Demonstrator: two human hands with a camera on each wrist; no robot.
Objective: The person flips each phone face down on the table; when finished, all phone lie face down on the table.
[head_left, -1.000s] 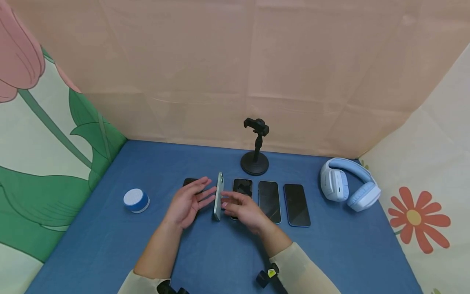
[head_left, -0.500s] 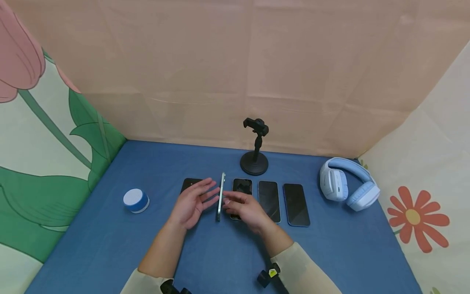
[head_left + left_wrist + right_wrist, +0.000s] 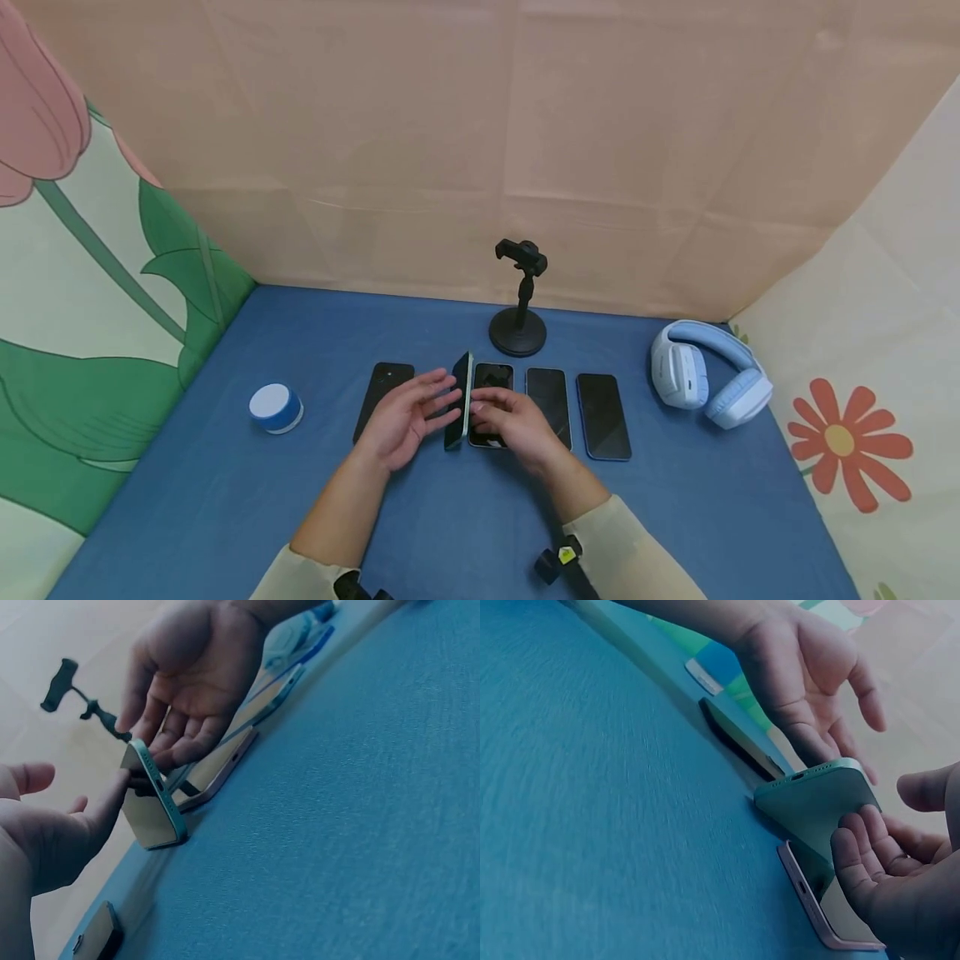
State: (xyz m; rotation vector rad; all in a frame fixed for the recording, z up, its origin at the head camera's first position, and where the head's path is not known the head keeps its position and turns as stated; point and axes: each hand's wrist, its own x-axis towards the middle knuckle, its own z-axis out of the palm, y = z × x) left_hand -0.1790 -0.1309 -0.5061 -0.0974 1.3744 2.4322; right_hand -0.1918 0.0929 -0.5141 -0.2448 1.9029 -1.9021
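Observation:
A mint-green smartphone [image 3: 462,372] stands on its long edge, tilted to the right, its dark screen turned to the left. My left hand [image 3: 401,425] has its fingers fairly straight, and in the left wrist view a fingertip lies right at the screen of that smartphone [image 3: 154,821]. On the other side, my right hand [image 3: 521,427] has loosely bent fingers. Its fingertips rest against the smartphone's back [image 3: 817,799] in the right wrist view. Neither hand wraps round the phone. Close by on the right lies a phone with a pinkish frame [image 3: 810,900].
A dark phone [image 3: 382,392] lies left of the hands, two more phones [image 3: 550,404] [image 3: 604,417] to the right. Behind them stands a black phone stand [image 3: 517,332]. Blue-and-white headphones [image 3: 682,375] sit far right, a blue jar with a white lid [image 3: 276,408] far left.
The mint-green smartphone has tipped over its edge from leaning left, through upright, to leaning right, so its screen now shows. Both hands have shifted slightly right with it.

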